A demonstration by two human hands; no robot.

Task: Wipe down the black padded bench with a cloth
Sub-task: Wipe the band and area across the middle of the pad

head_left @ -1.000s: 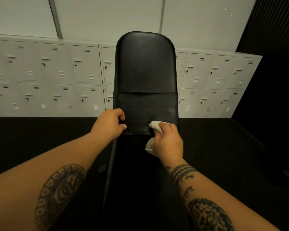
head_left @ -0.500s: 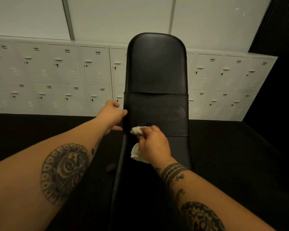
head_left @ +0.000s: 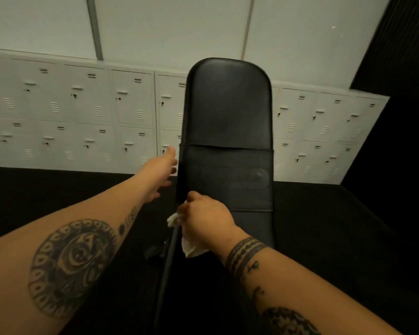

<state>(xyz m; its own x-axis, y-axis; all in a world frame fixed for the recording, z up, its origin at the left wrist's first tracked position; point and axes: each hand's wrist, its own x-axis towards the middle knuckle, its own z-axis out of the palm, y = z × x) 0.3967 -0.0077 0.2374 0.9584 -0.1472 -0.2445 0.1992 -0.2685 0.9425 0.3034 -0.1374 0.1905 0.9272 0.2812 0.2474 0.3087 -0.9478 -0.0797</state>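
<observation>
1. Right fingers (head_left: 194,197): curled, clenched round a white cloth (head_left: 189,249). Fingertips hidden under the hand.
2. Cloth: crumpled. One wad shows at the thumb side, on the left edge of the pad; a looser flap hangs out below the heel of the hand.
3. Right hand (head_left: 207,220): knuckles up, pressing the cloth onto the black padded bench (head_left: 228,110) at its left edge, just below the lower seam of a wide black band (head_left: 228,177) wrapped across the pad.
4. Left fingers (head_left: 168,183): extended and released, holding nothing. Somewhat motion-blurred.
5. Left hand (head_left: 163,169): just beside the bench's left edge, level with the band, thumb uppermost. Cannot tell whether it touches the edge.
6. Both forearms bare and tattooed: a round pattern on the left, bands at the right wrist.
7. Bench: long, narrow, rounded at the far end, running away from the camera between the two arms. Near part lies in deep shadow. Faint embossed mark on the band, unreadable.
8. Surroundings: black floor (head_left: 336,226) on both sides of the bench. Two tiers of white lockers (head_left: 82,112) along the far side, a pale panelled wall (head_left: 167,27) above them, a dark wall (head_left: 402,68) at right.
</observation>
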